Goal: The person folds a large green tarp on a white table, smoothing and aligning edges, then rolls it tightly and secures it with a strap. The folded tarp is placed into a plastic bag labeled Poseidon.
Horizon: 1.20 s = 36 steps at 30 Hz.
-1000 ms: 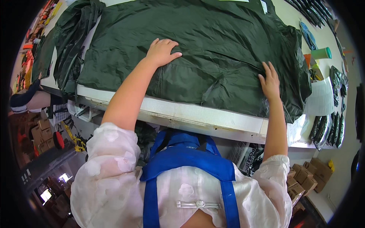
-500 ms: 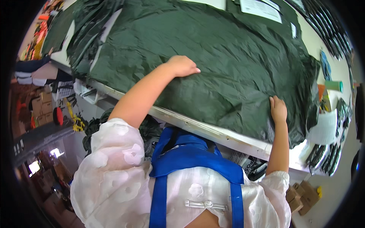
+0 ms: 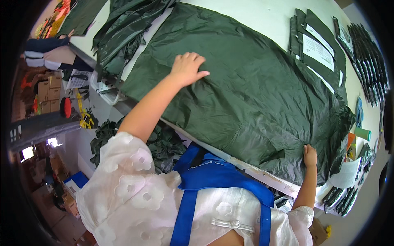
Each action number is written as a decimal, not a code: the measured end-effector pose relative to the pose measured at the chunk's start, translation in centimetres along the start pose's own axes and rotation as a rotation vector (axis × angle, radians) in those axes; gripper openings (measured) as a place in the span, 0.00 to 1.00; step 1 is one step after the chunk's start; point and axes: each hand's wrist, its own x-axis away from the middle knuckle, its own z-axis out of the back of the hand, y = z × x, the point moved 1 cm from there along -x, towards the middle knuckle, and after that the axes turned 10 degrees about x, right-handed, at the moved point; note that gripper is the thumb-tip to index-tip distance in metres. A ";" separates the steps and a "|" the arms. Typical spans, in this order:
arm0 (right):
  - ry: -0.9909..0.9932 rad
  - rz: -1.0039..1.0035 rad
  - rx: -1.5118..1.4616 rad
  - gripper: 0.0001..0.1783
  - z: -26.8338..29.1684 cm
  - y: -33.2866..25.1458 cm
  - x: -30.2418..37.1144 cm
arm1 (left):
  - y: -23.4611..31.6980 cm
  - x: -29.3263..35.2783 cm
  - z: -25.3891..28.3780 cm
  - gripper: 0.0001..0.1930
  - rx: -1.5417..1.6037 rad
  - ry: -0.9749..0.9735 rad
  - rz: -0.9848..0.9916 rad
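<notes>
Showing spread fingers, the left hand (image 3: 187,70) overlies green fabric (image 3: 246,86), upper centre; right hand (image 3: 310,157), lower right, grip unclear.

On the right part of the white worktop (image 3: 262,14), glossy black packets (image 3: 365,61) lie in a row. A green cylinder (image 3: 363,133) is near the edge. At the left, brown cardboard boxes (image 3: 48,93) are piled near a red round object (image 3: 65,107).

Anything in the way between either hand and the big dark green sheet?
Nothing visible. The left hand is over the dark green sheet, and the right hand is at its near right part. The stack of dark pieces and white papers lies by its far edge, away from both hands.
</notes>
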 end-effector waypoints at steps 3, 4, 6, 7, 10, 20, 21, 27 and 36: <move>-0.005 -0.010 0.000 0.19 0.2 -0.3 0.2 | -0.7 1.1 -1.7 0.32 -0.015 -0.045 0.117; -0.004 -0.011 -0.011 0.19 0.1 -0.2 0.2 | -0.8 1.0 -1.1 0.33 0.000 -0.096 0.149; -0.016 -0.022 -0.022 0.19 -0.2 -0.4 1.1 | -0.9 0.7 0.2 0.34 0.033 -0.202 0.211; -0.013 -0.028 -0.027 0.19 0.1 -1.0 1.0 | -0.7 0.4 0.8 0.34 0.029 -0.250 0.237; -0.026 -0.039 -0.016 0.19 1.2 -2.2 1.0 | 1.6 -3.6 1.0 0.32 0.043 -0.112 0.087; -0.378 -0.042 -0.058 0.20 6.9 -1.5 -0.3 | 6.3 -19.6 -2.3 0.34 -0.083 -0.020 0.225; -0.095 0.008 -0.278 0.19 9.6 0.1 -1.7 | 9.0 -18.8 -2.4 0.34 -0.101 0.088 0.064; 0.503 -1.090 -1.083 0.35 12.4 22.6 -11.3 | 33.5 -18.5 -5.6 0.32 0.341 -0.019 -0.683; 0.279 -0.486 -2.057 0.15 8.3 16.5 -14.5 | 50.0 -21.5 -16.6 0.33 0.380 -0.032 -0.744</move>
